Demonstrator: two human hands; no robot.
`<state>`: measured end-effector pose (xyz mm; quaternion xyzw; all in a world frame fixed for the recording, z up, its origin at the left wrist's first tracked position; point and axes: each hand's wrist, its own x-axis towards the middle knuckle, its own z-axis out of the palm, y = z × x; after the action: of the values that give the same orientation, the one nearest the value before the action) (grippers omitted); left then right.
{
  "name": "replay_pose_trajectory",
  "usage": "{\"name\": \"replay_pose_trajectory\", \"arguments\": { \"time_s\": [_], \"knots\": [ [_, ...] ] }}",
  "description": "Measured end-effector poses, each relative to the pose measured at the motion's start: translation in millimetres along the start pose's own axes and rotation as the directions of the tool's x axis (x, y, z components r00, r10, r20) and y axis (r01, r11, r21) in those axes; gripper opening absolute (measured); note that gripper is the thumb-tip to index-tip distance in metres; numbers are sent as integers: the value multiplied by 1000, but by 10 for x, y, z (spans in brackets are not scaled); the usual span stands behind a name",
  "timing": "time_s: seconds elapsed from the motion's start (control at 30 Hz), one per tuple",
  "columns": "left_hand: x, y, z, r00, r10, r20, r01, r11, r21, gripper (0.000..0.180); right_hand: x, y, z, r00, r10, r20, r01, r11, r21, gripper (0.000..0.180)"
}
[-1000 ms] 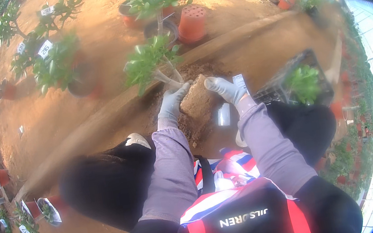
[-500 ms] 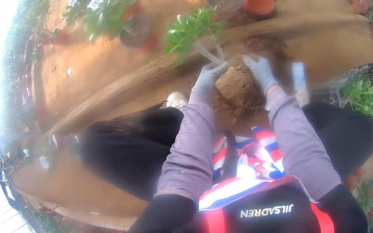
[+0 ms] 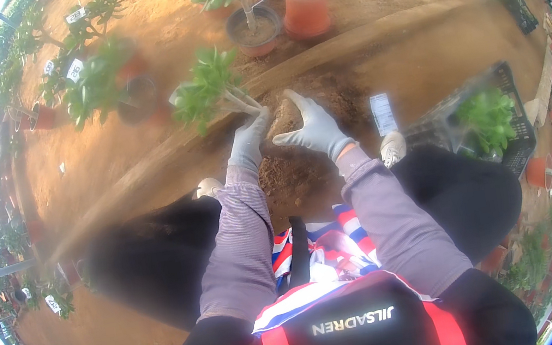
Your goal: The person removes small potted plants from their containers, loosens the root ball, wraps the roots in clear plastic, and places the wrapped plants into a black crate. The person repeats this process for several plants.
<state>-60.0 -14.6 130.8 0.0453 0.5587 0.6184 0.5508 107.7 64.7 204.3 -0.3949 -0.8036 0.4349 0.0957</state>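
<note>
**Both gloved hands on the root ball of a leafy plant**

From where I watch, my left hand (image 3: 249,142) has its grey-gloved fingers curled together around the base of the pale stem, right where it meets the soil. My right hand (image 3: 312,128) is spread wider, thumb pointing left and fingers apart, pressed flat against the right side of the root ball (image 3: 284,120). The clump of brown earth sits between the two palms, touching both.

The plant (image 3: 210,91) leans away from me to the upper left, its green leaves lying over the sandy ground just beyond my left fingertips. Loose dark soil (image 3: 291,177) lies in a heap directly below my hands, between my knees.

Further out, a white tag (image 3: 383,113) lies on the ground just right of my right hand, and a black crate (image 3: 510,137) holding another green plant stands near my right knee. Ahead of me a potted plant (image 3: 253,29) stands in a terracotta pot, with an upturned orange pot (image 3: 306,9) just beside it. To the left, well apart from my hands, are more potted plants with white labels (image 3: 98,81). A low ridge of earth (image 3: 356,42) runs across the ground behind the root ball.
</note>
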Motion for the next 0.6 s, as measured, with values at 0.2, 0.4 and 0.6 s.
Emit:
{"name": "replay_pose_trajectory", "arguments": {
  "time_s": [0.2, 0.4, 0.6],
  "knots": [
    [67, -121, -33, 997, 52, 65, -39, 983, -182, 48, -19, -185, 38, 990, 55, -130, -49, 998, 43, 95],
    [51, -201, -39, 989, 66, 132, -49, 990, -129, 38, -21, -156, 215, 960, 105, -260, -137, 985, -107, 71],
    [-148, -142, -77, 993, 96, 64, -98, 995, 28, 28, 232, 272, 200, 946, 246, -210, -200, 955, 219, 49]
  ]
}}
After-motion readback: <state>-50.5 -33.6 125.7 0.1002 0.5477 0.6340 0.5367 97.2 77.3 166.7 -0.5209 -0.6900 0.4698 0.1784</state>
